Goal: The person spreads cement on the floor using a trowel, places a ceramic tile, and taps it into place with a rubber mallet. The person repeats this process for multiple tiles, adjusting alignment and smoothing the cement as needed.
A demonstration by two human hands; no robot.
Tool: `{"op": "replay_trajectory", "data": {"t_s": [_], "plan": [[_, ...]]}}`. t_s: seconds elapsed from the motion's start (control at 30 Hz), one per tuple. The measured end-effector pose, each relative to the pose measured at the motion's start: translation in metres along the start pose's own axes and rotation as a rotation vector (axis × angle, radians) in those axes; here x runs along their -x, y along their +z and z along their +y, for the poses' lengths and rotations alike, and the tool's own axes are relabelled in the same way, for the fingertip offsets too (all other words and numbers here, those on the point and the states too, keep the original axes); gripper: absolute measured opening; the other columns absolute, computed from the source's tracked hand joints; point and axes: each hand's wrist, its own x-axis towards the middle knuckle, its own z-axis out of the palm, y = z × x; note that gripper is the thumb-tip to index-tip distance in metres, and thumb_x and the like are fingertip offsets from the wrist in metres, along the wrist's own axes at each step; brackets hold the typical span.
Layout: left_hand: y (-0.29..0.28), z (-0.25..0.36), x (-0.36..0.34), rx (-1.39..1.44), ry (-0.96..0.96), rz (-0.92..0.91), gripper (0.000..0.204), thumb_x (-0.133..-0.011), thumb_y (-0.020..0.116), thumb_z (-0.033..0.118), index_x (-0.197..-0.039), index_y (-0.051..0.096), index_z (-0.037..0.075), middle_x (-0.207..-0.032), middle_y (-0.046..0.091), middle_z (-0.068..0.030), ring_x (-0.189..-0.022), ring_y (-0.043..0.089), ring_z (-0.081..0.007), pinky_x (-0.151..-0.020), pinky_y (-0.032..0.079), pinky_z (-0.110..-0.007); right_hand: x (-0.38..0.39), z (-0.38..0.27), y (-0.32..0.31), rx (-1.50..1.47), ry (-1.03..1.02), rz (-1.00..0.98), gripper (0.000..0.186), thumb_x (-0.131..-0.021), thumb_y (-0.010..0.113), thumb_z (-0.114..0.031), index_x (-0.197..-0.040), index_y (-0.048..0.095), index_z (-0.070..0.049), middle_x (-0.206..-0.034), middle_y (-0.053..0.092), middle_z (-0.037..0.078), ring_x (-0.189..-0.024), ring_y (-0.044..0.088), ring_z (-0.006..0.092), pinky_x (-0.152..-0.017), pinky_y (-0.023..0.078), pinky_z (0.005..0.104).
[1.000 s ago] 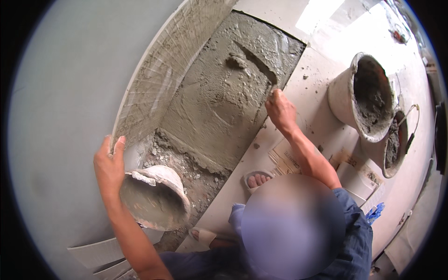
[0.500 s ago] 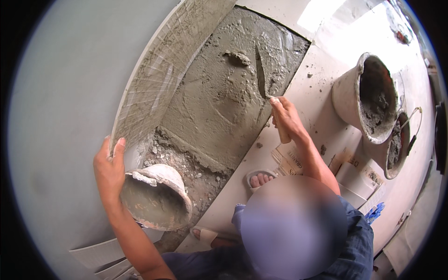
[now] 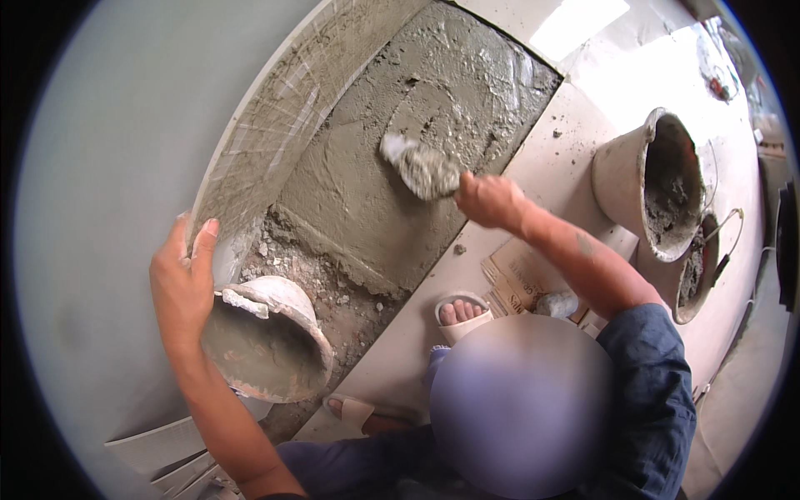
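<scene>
My left hand [image 3: 183, 279] grips the near edge of a large tile [image 3: 283, 108], thumb on one face and fingers behind. The tile stands on edge, tilted against the grey wall, its ridged back smeared with mortar. In my right hand [image 3: 492, 202] is a trowel [image 3: 427, 171], its handle in my closed fist and its blade loaded with wet mortar. The blade, partly blurred, is over the grey mortar bed [image 3: 350, 196]; I cannot tell whether it touches. Below my left hand a tilted bucket [image 3: 315, 333] holds wet grey slurry.
Two mortar-crusted buckets [image 3: 617, 171] are tipped on the pale tiled floor at right. Flattened cardboard [image 3: 510, 273] lies near my sandalled foot [image 3: 463, 313]. Rubble [image 3: 342, 312] borders the mortar bed's near edge. Tile pieces [image 3: 162, 442] lean at the lower left.
My right hand has turned the trowel from edge-on to flat and swung its blade left, now carrying mortar. The lump on the bed is gone. My left hand keeps its grip on the tile.
</scene>
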Motion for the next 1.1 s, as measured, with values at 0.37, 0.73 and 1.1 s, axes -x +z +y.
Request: {"op": "replay_trajectory", "data": {"t_s": [0.37,0.73,1.1], "plan": [[0.004,-0.003,-0.002,0.045,-0.021,0.003,0.034,-0.096,0.058,0.025,-0.114,0.061,-0.004,-0.091,0.067,-0.0201,-0.082,0.062,-0.0256,-0.081,0.047,-0.036,-0.069,0.068,-0.08,0.65,0.263,0.179,0.022,-0.104,0.03,-0.016,-0.11,0.047,-0.003,-0.076,0.059,0.008,-0.064,0.062,0.0136,-0.051,0.055,0.0279],[0.009,-0.009,-0.001,0.1,-0.111,0.061,0.036,-0.097,0.058,0.024,-0.116,0.061,-0.006,-0.097,0.068,-0.0184,-0.089,0.062,-0.0218,-0.086,0.046,-0.034,0.029,0.057,-0.014,0.0,0.124,0.025,0.028,-0.096,0.049,-0.031,-0.101,0.057,-0.004,-0.08,0.06,0.008,-0.069,0.063,0.0218,-0.056,0.053,0.0366],[0.004,0.0,0.0,0.045,-0.084,0.043,0.034,-0.097,0.058,0.022,-0.114,0.06,-0.007,-0.093,0.068,-0.0182,-0.085,0.06,-0.0197,-0.083,0.046,-0.033,-0.095,0.076,-0.072,0.663,-0.141,0.144,0.049,-0.093,0.055,-0.012,-0.141,0.045,-0.012,-0.095,0.057,0.005,-0.064,0.044,0.0119,-0.05,0.041,0.0196]]}}
